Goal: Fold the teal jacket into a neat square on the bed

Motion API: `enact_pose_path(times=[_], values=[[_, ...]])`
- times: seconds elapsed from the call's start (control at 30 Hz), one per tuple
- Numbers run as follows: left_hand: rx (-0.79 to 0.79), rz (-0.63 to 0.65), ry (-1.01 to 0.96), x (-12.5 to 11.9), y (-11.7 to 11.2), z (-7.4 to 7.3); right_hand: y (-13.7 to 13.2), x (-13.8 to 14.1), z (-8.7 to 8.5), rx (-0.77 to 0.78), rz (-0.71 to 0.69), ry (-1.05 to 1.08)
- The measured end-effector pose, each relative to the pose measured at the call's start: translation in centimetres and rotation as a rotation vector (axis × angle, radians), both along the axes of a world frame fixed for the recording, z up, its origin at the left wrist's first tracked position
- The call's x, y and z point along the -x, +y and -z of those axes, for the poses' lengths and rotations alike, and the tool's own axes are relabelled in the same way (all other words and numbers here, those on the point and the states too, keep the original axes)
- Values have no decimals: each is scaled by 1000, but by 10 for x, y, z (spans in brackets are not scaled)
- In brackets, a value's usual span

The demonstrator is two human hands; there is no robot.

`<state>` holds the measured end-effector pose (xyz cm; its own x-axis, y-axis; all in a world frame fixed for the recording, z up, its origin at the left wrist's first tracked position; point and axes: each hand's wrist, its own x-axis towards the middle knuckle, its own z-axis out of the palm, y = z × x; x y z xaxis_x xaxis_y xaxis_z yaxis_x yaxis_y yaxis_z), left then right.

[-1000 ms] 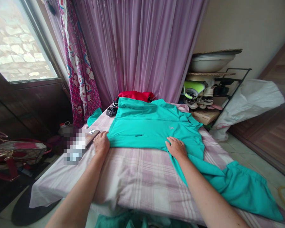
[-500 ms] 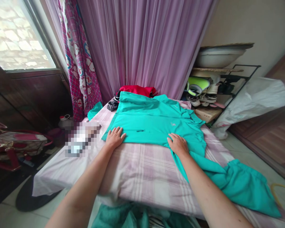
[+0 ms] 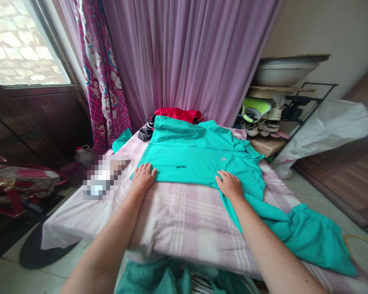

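**Green jacket (image 3: 184,153) lying crosswise, both hands touching its near edge**

One sleeve (image 3: 317,239) is trailing right, beneath the right forearm (image 3: 271,237). The left hand (image 3: 144,177) is resting open by the hem, the right hand (image 3: 230,185) open near the sleeve's root; neither is lying nearer. Beyond, the body is running left to right over the checked cloth (image 3: 178,220).

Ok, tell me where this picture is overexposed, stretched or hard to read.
Head view: the window looks washed out; head view: the white bag looks stretched near the right edge; head view: a pixelated patch obscures part of the tablecloth, though the green garment reads clearly.
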<state>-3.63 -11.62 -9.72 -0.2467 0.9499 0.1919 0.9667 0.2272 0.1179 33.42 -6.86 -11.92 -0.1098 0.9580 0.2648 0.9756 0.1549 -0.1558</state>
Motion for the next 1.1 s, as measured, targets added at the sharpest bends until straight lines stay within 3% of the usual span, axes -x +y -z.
enact_pose_path(times=[0.13, 0.43, 0.6, 0.7, 0.8, 0.9, 0.97, 1.1], values=[[57, -23, -14, 0, -1, 0, 0, 0, 0, -11, -5, 1], [24, -10, -15, 2, 0, 2, 0, 1, 0, -35, -21, 24], [28, -11, 15, 2, 1, 2, -2, 3, -7, 49, 14, 18], [-14, -6, 35, 1, 0, 1, 1, 9, -20, 139, 35, 47], [-112, 74, 48, -3, 0, 0, 6, 28, -39, 130, 52, 81], [-152, 236, 56, -10, -1, -1, 9, 55, -50, 71, 5, 55], [-81, 304, 52, -15, 0, 0, 8, 70, -48, 149, -41, 13], [42, 316, 10, -19, 0, 4, 2, 78, -30, 318, -108, -52]])
